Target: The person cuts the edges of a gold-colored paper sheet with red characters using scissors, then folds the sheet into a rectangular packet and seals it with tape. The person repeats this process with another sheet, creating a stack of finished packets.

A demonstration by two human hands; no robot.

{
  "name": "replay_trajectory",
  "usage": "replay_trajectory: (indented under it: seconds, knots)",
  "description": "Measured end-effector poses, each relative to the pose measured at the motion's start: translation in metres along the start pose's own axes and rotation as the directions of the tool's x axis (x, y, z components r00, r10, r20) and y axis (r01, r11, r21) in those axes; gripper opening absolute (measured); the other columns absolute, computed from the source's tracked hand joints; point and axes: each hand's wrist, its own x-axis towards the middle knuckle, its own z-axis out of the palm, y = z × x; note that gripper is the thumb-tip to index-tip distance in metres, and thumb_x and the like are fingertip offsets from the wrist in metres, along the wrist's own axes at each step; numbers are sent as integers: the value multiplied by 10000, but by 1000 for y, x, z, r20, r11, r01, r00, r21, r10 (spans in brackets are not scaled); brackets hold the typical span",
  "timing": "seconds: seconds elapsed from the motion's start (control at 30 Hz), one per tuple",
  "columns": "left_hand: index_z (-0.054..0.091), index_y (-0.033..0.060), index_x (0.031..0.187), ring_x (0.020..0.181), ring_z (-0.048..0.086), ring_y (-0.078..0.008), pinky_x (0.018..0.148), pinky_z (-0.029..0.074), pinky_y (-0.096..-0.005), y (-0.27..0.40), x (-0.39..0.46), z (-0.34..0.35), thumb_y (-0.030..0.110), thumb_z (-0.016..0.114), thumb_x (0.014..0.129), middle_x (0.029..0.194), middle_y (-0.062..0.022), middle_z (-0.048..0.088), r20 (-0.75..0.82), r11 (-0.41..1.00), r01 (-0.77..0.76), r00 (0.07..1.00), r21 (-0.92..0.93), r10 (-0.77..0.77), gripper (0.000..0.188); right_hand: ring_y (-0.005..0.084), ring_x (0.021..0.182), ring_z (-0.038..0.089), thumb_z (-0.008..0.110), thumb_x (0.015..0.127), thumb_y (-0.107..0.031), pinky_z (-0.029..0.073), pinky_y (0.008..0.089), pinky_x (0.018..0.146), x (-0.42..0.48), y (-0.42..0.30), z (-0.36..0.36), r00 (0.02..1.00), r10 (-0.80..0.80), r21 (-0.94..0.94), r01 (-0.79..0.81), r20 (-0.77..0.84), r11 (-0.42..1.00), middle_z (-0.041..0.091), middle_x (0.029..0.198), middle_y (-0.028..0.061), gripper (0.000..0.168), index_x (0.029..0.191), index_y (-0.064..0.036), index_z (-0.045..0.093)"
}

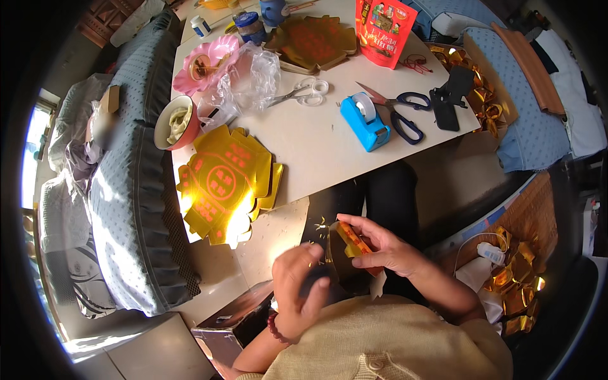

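My right hand [387,249] grips a partly folded cardboard piece [343,270] above my lap. Its upper edge is gold with red print, and its inner side looks dull brown. To the left of it my left hand [298,275], with a dark red bead bracelet [277,328] on the wrist, is raised with curled fingers and the thumb apart. I see nothing held in it, though small gold flecks lie about its fingertips. Flat gold die-cut box blanks [221,183] with red print are stacked on the table's near left corner.
On the table [304,142] are a blue tape dispenser [365,123], dark-handled scissors [403,111], clear-handled scissors [304,92], a pink bowl [175,126], a plastic bag [251,78], more gold blanks [316,42] and a red pouch [384,31]. Folded gold pieces [517,285] lie at right.
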Motion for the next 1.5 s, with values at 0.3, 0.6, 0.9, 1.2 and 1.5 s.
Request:
replay_trajectory:
  seconds: [0.3,0.6,0.9,1.2,1.5]
  knots:
    - [370,29,1490,1282,502,-190,1102,398,-362,-35,-29,33,265,702,965,1384,-90,527,680,155,796,586,-585,-440,665,329,1492,278,734,787,13,305,404,1195,-6,7,17,969,-233,-726,219,84,652,267,1606,157,840,1542,-133,396]
    - [516,10,1334,1049,651,-154,921,536,-314,-32,-26,46,167,665,980,1195,-71,658,619,26,735,589,-678,-520,415,341,1499,272,692,837,-6,287,414,1203,-16,-9,26,976,-170,-728,213,134,652,250,1624,176,807,1563,-122,359]
    - [580,28,1268,1026,657,-144,888,551,-308,-17,-12,39,215,641,1004,1180,-58,667,569,55,686,642,-725,-513,330,265,1498,301,595,888,15,295,367,1196,-15,-12,17,965,-162,-506,247,207,826,318,1600,155,706,1546,-15,341]
    - [531,58,1331,1060,634,-142,915,524,-303,-21,-20,36,242,668,992,1187,-37,644,645,18,756,571,-655,-508,410,305,1547,154,574,866,28,203,411,1227,-16,0,14,953,-196,-611,300,233,733,136,1662,186,727,1554,-67,359]
    - [519,46,1352,1126,604,-149,991,487,-325,-24,-19,36,292,724,950,1220,-38,630,667,28,716,663,-698,-340,514,294,1544,166,616,900,-43,208,411,1224,-21,-9,13,962,-160,-523,257,223,813,161,1656,185,705,1554,-49,354]
